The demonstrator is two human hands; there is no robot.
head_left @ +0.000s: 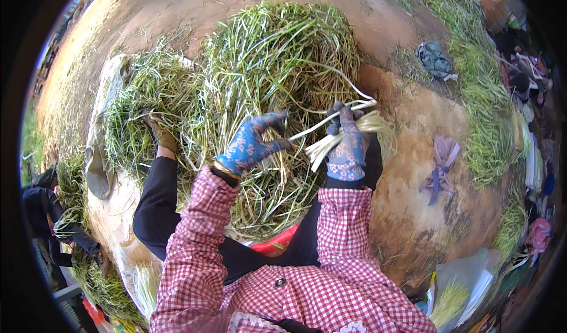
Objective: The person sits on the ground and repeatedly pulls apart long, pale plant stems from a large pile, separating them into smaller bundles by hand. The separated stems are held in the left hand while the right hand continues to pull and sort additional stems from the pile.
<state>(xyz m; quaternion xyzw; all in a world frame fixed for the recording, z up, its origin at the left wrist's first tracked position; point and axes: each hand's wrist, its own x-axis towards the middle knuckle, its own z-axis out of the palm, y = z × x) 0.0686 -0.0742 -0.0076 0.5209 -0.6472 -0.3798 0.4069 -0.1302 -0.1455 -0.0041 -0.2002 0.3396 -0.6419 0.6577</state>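
My right hand (347, 144), in a blue flowered glove with dark fingertips, grips a bundle of pale stalks (327, 150). Their ends point left, and their thin tops hang behind the hand. One longer pale stalk (312, 129) crosses at its fingers and bends back toward the pile. To the left, my left hand (252, 143) wears a matching glove, with thumb and fingers apart. The stalk's near end meets its thumb tip; whether it is pinched there is unclear. Under and beyond both hands lies a big heap of green leafy stalks (283, 53).
A smaller green heap (150, 80) surrounds my left foot (164, 135). A tied purple cloth (438, 167) and a dark crumpled bag (434, 59) lie right. Pale stalks (449, 304) rest on plastic at lower right. Another person (48, 217) is at far left.
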